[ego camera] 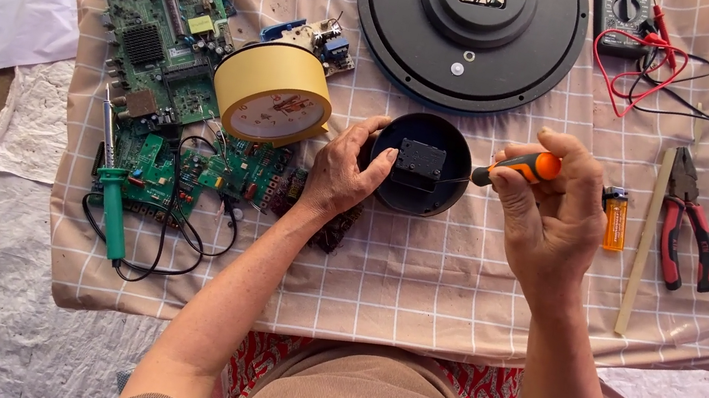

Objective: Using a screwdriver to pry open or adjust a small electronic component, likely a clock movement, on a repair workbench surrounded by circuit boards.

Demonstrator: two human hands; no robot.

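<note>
Left hand [342, 173]: gripped the small round black clock back [421, 177], steadying it.
Right hand [547, 209]: held the orange screwdriver [515, 167], tip toward the clock's centre box.
Advice: keeping the tip square probably prevented slipping.

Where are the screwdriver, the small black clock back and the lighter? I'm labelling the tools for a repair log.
screwdriver [527, 166], head view, on its orange handle in the right hand.
small black clock back [446, 204], head view, on its round rim right of the movement box.
lighter [615, 221], head view, on its orange body.
</note>
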